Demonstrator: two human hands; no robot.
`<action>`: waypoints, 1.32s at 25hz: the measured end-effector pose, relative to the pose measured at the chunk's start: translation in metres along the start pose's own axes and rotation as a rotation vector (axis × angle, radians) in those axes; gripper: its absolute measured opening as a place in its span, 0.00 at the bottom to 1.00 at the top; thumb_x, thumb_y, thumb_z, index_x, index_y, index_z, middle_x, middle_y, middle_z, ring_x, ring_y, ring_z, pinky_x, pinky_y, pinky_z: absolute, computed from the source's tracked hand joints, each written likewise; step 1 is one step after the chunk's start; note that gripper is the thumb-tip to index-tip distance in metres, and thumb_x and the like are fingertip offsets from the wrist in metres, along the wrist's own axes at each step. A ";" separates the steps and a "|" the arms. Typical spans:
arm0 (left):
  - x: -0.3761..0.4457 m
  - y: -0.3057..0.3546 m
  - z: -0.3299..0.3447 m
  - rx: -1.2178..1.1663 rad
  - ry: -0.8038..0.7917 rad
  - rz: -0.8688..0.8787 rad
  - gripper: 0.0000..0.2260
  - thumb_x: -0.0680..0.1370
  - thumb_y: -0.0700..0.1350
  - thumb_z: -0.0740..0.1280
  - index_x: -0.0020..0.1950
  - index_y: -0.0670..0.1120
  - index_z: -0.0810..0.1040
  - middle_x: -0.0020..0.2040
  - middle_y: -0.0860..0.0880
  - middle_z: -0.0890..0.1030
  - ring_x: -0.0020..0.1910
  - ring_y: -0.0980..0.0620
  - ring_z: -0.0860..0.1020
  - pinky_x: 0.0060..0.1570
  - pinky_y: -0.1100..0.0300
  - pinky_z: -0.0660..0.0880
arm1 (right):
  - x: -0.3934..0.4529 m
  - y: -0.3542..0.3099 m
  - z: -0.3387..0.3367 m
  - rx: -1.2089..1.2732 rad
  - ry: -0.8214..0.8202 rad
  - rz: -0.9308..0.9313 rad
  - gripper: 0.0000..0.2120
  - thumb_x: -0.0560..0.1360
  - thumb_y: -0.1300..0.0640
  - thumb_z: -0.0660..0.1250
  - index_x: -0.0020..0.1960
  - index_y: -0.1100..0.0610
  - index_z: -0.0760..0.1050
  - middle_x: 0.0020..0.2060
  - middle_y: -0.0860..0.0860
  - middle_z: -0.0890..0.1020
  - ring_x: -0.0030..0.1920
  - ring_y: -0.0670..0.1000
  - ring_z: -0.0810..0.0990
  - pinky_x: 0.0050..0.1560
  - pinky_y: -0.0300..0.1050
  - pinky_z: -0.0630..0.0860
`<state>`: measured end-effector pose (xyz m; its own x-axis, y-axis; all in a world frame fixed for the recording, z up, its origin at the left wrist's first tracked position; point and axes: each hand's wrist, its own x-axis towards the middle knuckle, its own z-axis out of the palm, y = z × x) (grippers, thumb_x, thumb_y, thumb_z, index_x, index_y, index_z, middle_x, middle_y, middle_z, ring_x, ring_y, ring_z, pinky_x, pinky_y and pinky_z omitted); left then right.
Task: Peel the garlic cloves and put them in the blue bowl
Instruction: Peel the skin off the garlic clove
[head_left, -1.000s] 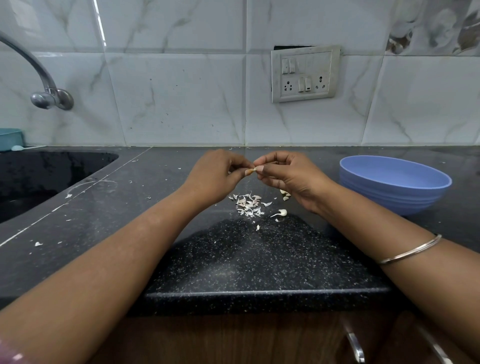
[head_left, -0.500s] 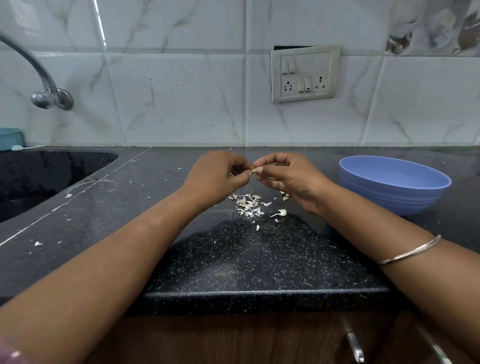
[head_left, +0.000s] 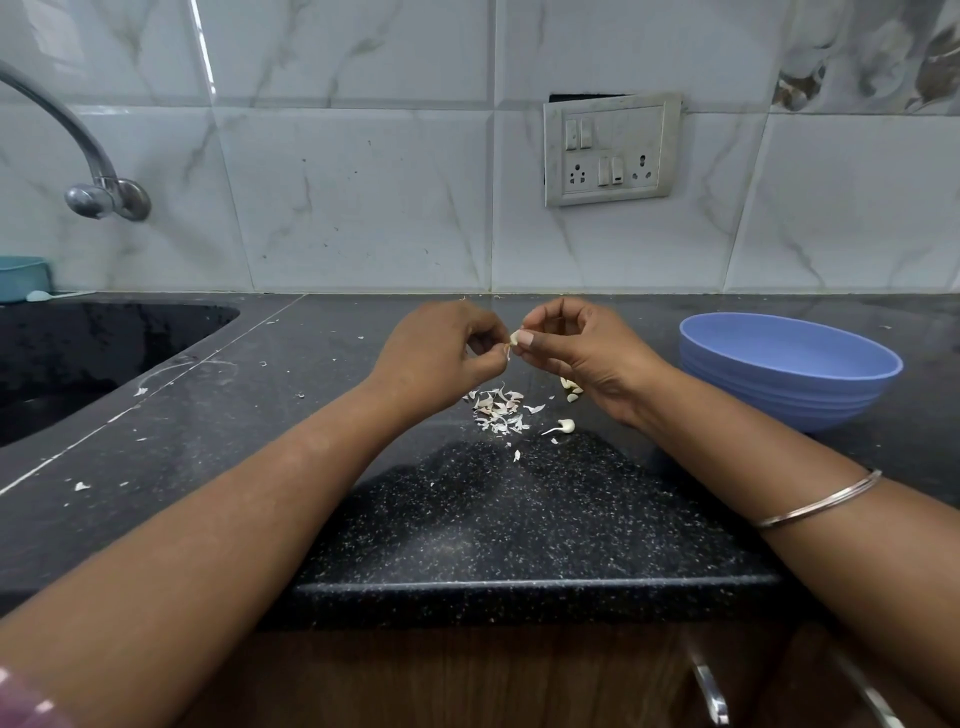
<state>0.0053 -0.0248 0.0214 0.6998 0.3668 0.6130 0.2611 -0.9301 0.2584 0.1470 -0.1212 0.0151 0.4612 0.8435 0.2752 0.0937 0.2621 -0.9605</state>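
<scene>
The garlic clove (head_left: 514, 338) is held above the counter (head_left: 519, 509), left of the blue bowl (head_left: 789, 371), pinched by the right hand (head_left: 576, 348) while the left hand (head_left: 441, 356) pinches its skin. A hard tug could flick it onto the peels (head_left: 496, 410).

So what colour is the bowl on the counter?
The bowl is light blue, seen in the head view.

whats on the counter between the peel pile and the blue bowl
In the head view, loose garlic cloves under the right hand lie between the peel pile and the blue bowl.
</scene>
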 end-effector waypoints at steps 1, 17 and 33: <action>0.000 0.000 0.001 -0.005 0.000 -0.002 0.07 0.74 0.47 0.66 0.47 0.50 0.83 0.39 0.54 0.82 0.36 0.58 0.77 0.41 0.59 0.76 | 0.000 0.000 0.000 0.003 -0.009 -0.001 0.06 0.72 0.70 0.69 0.44 0.61 0.76 0.39 0.56 0.79 0.42 0.51 0.81 0.51 0.43 0.80; 0.004 -0.006 0.003 -0.062 -0.009 -0.040 0.12 0.68 0.54 0.62 0.43 0.49 0.80 0.38 0.52 0.82 0.39 0.54 0.79 0.42 0.53 0.78 | -0.002 -0.003 -0.002 -0.104 -0.053 0.038 0.06 0.74 0.69 0.67 0.47 0.60 0.78 0.40 0.54 0.82 0.39 0.46 0.82 0.42 0.37 0.80; 0.005 -0.012 0.000 -0.029 -0.028 -0.266 0.13 0.73 0.50 0.49 0.32 0.45 0.62 0.30 0.47 0.69 0.32 0.48 0.67 0.30 0.56 0.58 | 0.001 -0.003 -0.002 -0.050 -0.013 0.044 0.07 0.73 0.71 0.67 0.45 0.60 0.77 0.39 0.54 0.81 0.39 0.47 0.82 0.44 0.38 0.80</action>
<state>0.0058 -0.0118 0.0220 0.6274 0.5968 0.5002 0.4191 -0.8002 0.4290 0.1491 -0.1218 0.0185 0.4546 0.8596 0.2331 0.1182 0.2011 -0.9724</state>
